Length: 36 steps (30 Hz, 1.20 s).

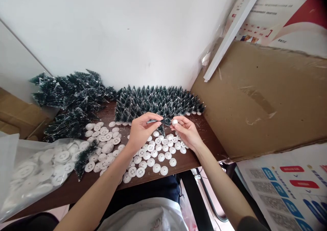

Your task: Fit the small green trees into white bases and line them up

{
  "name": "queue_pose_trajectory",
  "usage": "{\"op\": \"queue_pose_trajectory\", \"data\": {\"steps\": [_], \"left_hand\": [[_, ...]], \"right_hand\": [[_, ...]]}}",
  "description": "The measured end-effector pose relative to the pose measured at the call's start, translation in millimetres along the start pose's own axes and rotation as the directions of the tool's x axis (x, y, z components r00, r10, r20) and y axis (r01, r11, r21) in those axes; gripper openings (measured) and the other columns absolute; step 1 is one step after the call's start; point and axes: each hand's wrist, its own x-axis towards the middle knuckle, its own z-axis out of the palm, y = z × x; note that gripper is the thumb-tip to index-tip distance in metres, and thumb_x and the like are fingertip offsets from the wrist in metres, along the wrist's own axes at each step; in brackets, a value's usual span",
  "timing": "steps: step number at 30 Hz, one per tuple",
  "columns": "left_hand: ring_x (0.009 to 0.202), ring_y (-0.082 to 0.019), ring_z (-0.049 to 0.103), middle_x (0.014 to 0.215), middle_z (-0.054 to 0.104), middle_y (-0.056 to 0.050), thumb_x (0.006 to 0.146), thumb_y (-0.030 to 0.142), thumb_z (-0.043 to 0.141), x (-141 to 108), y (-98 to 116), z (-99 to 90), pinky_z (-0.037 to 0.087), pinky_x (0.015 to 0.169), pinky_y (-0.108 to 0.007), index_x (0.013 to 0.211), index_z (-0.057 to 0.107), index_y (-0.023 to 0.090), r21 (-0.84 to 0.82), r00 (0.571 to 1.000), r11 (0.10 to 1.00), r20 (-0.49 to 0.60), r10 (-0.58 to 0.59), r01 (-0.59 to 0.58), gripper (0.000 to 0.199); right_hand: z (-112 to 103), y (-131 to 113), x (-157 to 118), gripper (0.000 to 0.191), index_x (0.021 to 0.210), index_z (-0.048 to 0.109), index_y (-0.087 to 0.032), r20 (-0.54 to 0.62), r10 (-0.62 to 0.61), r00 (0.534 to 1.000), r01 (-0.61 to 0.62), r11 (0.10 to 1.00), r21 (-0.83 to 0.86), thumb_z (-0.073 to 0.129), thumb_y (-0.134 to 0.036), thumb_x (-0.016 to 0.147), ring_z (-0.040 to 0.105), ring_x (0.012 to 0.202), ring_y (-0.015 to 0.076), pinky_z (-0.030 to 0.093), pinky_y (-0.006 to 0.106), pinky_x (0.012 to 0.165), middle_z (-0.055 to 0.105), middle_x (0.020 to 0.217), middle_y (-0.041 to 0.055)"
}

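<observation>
My left hand point(143, 128) pinches one end of a small artificial Christmas tree point(166, 121), dark green with white flecks, held sideways above the table. In my right hand point(187, 130), fingers and thumb are closed on a white round base point(174, 122) at the tree's other end. Whether the trunk sits inside that base cannot be made out. Just below my hands another small tree point(161, 130) points toward me. Many white round bases point(150, 162) are spread over the brown table point(204, 145) under and between my arms.
Rows of upright trees point(153, 99) on bases line the wall. Loose trees point(71, 91) are heaped at the left, with a single tree point(85, 157) nearer me. A clear plastic bag point(38, 173) of bases lies front left. A large cardboard sheet point(255, 98) bounds the right side.
</observation>
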Motion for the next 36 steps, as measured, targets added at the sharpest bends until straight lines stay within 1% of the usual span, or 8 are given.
{"op": "queue_pose_trajectory", "data": {"steps": [7,10,16,22,24,26,30,36], "left_hand": [[0.09,-0.015,0.07,0.091,0.074,-0.003,0.082,0.013,0.068,-1,0,0.3,0.062,0.083,-0.029,0.085,0.074,0.02,0.047,0.997,0.996,0.012,0.07,-0.071,0.01],[0.092,-0.015,0.07,0.092,0.073,-0.003,0.083,0.014,0.067,-1,1,-0.4,0.062,0.085,-0.031,0.088,0.074,0.02,0.072,0.998,0.995,0.009,0.064,-0.064,0.01],[0.094,-0.017,0.069,0.094,0.073,-0.004,0.084,0.019,0.066,-1,0,0.4,0.061,0.09,-0.035,0.092,0.073,0.02,0.059,0.999,0.997,0.018,0.04,-0.041,0.01],[0.092,-0.018,0.071,0.097,0.074,-0.004,0.086,0.021,0.065,-4,1,3.7,0.061,0.089,-0.035,0.096,0.071,0.02,0.09,0.999,0.996,0.042,0.021,-0.025,0.011],[0.093,-0.018,0.072,0.098,0.075,-0.005,0.086,0.021,0.065,-5,1,4.7,0.061,0.089,-0.035,0.097,0.07,0.019,0.08,0.999,0.996,0.042,0.024,-0.027,0.013],[0.094,-0.018,0.072,0.099,0.075,-0.005,0.086,0.021,0.065,-5,0,5.4,0.06,0.091,-0.036,0.103,0.068,0.019,0.071,0.999,0.997,0.045,0.019,-0.023,0.017],[0.096,-0.018,0.071,0.102,0.074,-0.005,0.085,0.02,0.066,-6,-1,6.4,0.059,0.094,-0.038,0.118,0.061,0.021,0.08,0.998,0.997,0.059,0.006,-0.011,0.033],[0.098,-0.017,0.069,0.106,0.071,-0.005,0.084,0.018,0.066,-6,-4,6.5,0.059,0.095,-0.037,0.129,0.051,0.023,0.06,0.997,0.997,0.063,0.043,-0.046,0.047]], "right_hand": [[-1,2,-1,0.031,0.089,0.073,-0.025,-0.023,-0.029,0.999,0.025,0.99,-0.137,0.087,-0.033,0.063,0.067,0.075,0.0143,0.055,0.033,0.082,0.073,0.084,-0.0006],[-2,4,-2,0.03,0.089,0.072,-0.024,-0.013,-0.053,0.999,0.048,0.975,-0.217,0.087,-0.033,0.064,0.067,0.078,0.0148,0.055,0.033,0.082,0.073,0.083,-0.0003],[0,6,-4,0.029,0.088,0.071,-0.023,0.029,-0.112,0.993,0.115,0.933,-0.342,0.086,-0.033,0.064,0.066,0.073,0.0155,0.056,0.033,0.077,0.072,0.078,-0.0004],[-1,9,-4,0.026,0.086,0.07,-0.023,0.097,-0.18,0.979,0.204,0.851,-0.483,0.085,-0.035,0.067,0.065,0.074,0.0176,0.054,0.035,0.076,0.071,0.08,0.0011],[-3,10,-5,0.029,0.092,0.07,-0.024,0.121,-0.187,0.975,0.223,0.834,-0.505,0.084,-0.036,0.07,0.065,0.076,0.0177,0.054,0.035,0.078,0.071,0.083,0.0011],[-4,11,-5,0.038,0.105,0.067,-0.026,0.15,-0.202,0.968,0.251,0.819,-0.516,0.082,-0.036,0.072,0.065,0.077,0.0172,0.054,0.035,0.079,0.07,0.086,0.0007],[-5,11,-6,0.058,0.128,0.054,-0.031,0.229,-0.239,0.944,0.33,0.735,-0.592,0.08,-0.033,0.076,0.064,0.077,0.0161,0.053,0.033,0.077,0.068,0.09,-0.0004],[1,5,-1,0.07,0.143,0.04,-0.034,0.377,-0.231,0.897,0.434,0.625,-0.649,0.074,-0.036,0.082,0.061,0.073,0.0167,0.054,0.032,0.073,0.062,0.083,-0.0025]]}}
